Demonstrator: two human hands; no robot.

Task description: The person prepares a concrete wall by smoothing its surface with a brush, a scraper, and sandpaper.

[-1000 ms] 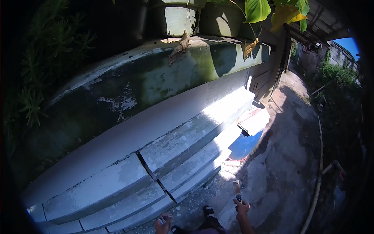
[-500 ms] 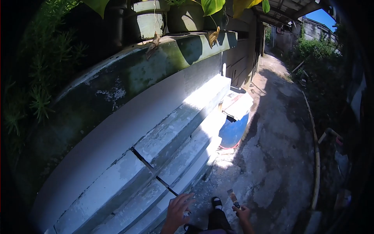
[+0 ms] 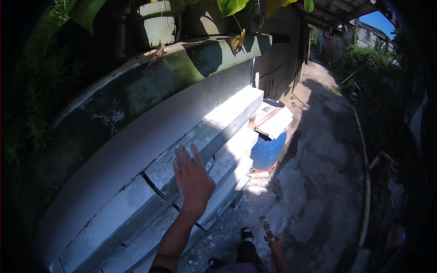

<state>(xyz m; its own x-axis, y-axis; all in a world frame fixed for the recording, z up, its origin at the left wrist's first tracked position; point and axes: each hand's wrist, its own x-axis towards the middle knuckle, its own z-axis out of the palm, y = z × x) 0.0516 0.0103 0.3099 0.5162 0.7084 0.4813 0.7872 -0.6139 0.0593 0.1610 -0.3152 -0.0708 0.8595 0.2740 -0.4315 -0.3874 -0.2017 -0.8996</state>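
Note:
My left hand [image 3: 193,179] reaches over the upper step of the white-painted stepped ledge [image 3: 227,109], fingers stretched out and slightly apart. Its fingertips overlap the step's top face, where the paint looks patchy. Below the hand, dark gaps [image 3: 153,185] cut across the steps. My right hand [image 3: 275,245] is low over the path, closed around the dark handle of a scraper [image 3: 264,223]. The scraper's brownish blade points up and away from me, apart from the ledge.
A blue barrel [image 3: 268,152] with flat pale sheets [image 3: 275,120] on top stands at the ledge's far end. Potted plants [image 3: 159,25] line a mossy shelf [image 3: 182,61] above. The concrete path [image 3: 314,159] runs ahead, bordered on the right by a long pole [image 3: 363,154].
My left hand has moved up and forward from low near my body to over the upper step. My right hand still holds the scraper low, and the view has shifted slightly.

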